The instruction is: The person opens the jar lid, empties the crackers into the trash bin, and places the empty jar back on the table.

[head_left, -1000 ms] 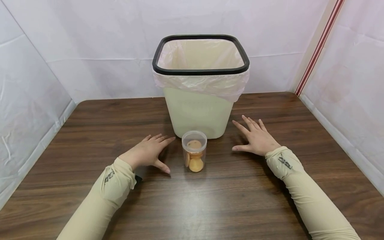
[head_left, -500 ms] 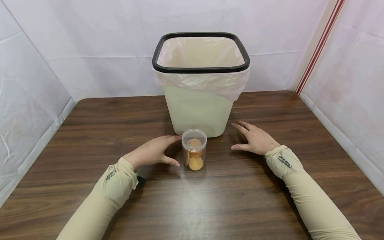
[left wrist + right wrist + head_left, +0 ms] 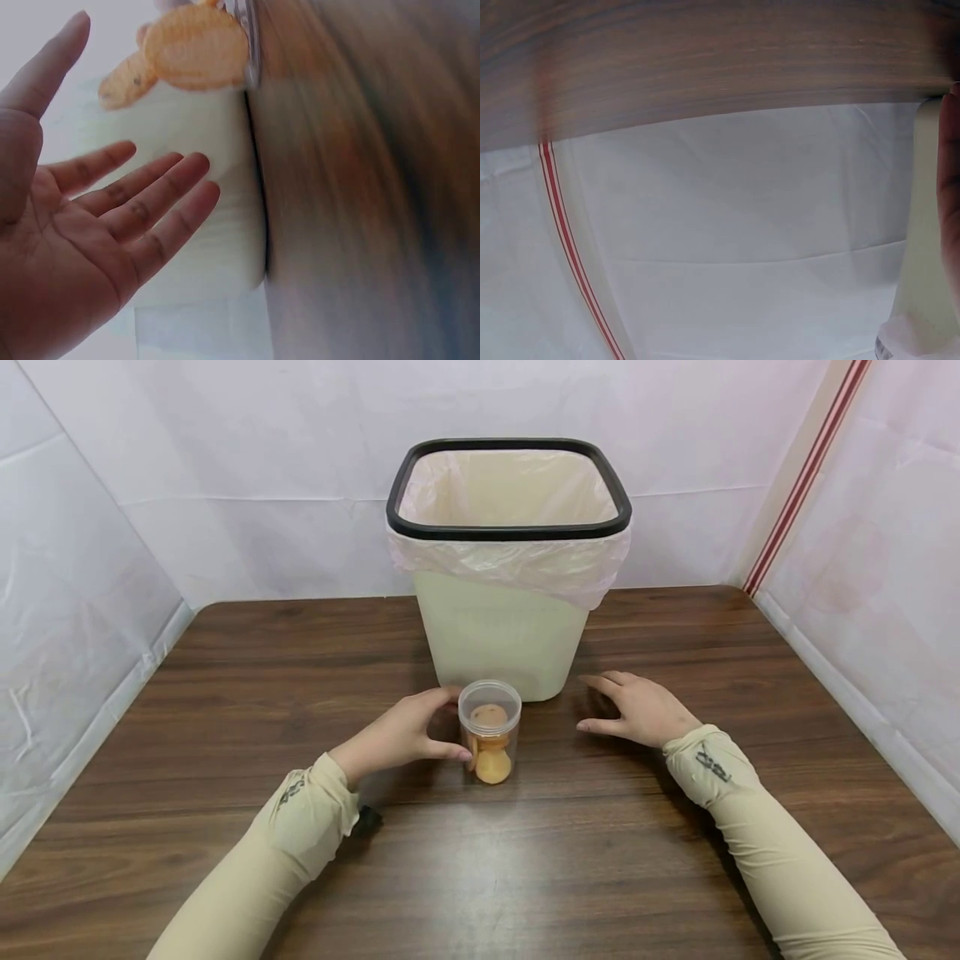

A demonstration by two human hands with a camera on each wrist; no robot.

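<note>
A clear plastic jar (image 3: pixel 512 720) without a lid stands upright on the table, with several round cookies (image 3: pixel 492 767) inside. Beside it on the left is my left hand (image 3: pixel 405 733), its thumb tip overlapping the jar's near left side and its forefinger reaching toward the back. In the left wrist view the fingers of this hand (image 3: pixel 97 225) are spread and relaxed, with the cookies (image 3: pixel 196 46) beyond them. My right hand (image 3: pixel 637 710) rests low over the table to the right, holding nothing, fingers loosely bent. Only a sliver of that hand (image 3: pixel 950 187) enters the right wrist view.
Close behind the jar stands a pale trash bin (image 3: pixel 502 627) with a black rim (image 3: pixel 510 532) and a thin pinkish liner (image 3: pixel 570 568). The brown wood-grain table (image 3: pixel 480 885) is bounded by white sheeting (image 3: pixel 285 485) at the back and both sides.
My left hand has moved rightward to the jar, its thumb and forefinger now at the jar's left side. My right hand stays in place, its fingers drawn in slightly.
</note>
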